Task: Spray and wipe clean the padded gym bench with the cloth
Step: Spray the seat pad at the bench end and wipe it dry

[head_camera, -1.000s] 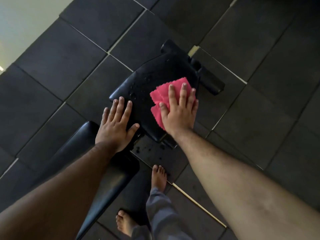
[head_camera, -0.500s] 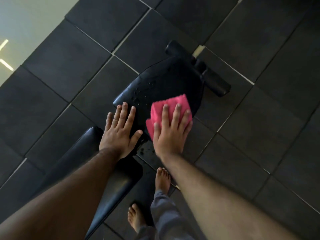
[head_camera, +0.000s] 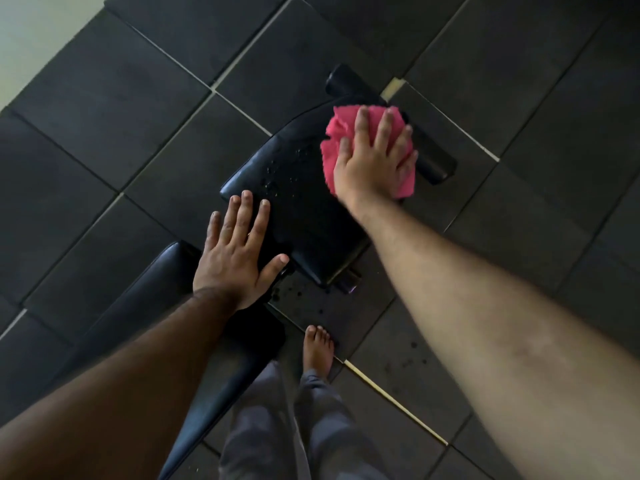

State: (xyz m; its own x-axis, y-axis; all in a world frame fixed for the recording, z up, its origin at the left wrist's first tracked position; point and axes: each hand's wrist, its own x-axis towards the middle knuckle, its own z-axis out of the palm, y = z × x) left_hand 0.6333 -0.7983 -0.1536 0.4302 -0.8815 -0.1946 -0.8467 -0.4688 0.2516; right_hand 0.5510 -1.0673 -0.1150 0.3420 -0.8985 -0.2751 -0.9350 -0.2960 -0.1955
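The black padded bench seat (head_camera: 304,209) lies in the middle of the head view, with spray droplets on its left half. My right hand (head_camera: 375,161) presses a pink cloth (head_camera: 337,133) flat onto the seat's far right end, fingers spread over it. My left hand (head_camera: 235,258) rests palm down, fingers apart, across the seat's near left corner and the gap to the long black back pad (head_camera: 138,323). No spray bottle is in view.
A black foam roller (head_camera: 434,164) sticks out beyond the seat's far end. Dark rubber floor tiles (head_camera: 138,98) surround the bench, with wet spots (head_camera: 304,299) below the seat. My bare foot (head_camera: 318,348) and grey trouser leg stand beside the back pad.
My right hand has slid the pink cloth from the near part of the seat out to its far right end. My left hand has stayed planted at the seat's near corner.
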